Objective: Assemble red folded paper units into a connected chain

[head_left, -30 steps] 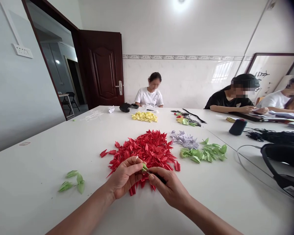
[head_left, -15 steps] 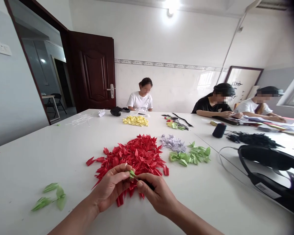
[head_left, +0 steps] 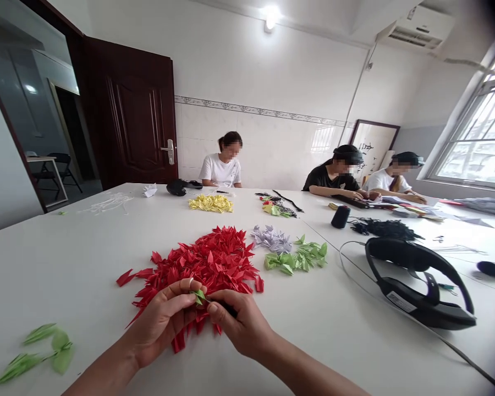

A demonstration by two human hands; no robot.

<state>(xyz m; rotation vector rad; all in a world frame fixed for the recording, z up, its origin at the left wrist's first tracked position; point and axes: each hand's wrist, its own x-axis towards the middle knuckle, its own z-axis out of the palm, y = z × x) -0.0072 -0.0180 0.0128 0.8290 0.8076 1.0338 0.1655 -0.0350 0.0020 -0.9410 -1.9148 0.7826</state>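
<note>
My left hand pinches a small green folded-paper piece between thumb and fingers. In my right hand is a thin tool with a dark handle; its fine metal tip meets the green piece. Most of the tool is hidden by my fingers, so its exact kind is unclear. Both hands hover over the near edge of a big heap of red folded-paper pieces. To the left lies a joined green paper sprig. Beyond my right hand are pale lilac paper pieces and green paper pieces.
Yellow paper pieces lie farther back on the white table. At right sit a black headset with a cable, a dark thread spool and black cords. Three people sit along the far side.
The view has swung to the right, so everything sits farther left in the picture. Both hands keep their hold, with the tool tip still at the green piece.
</note>
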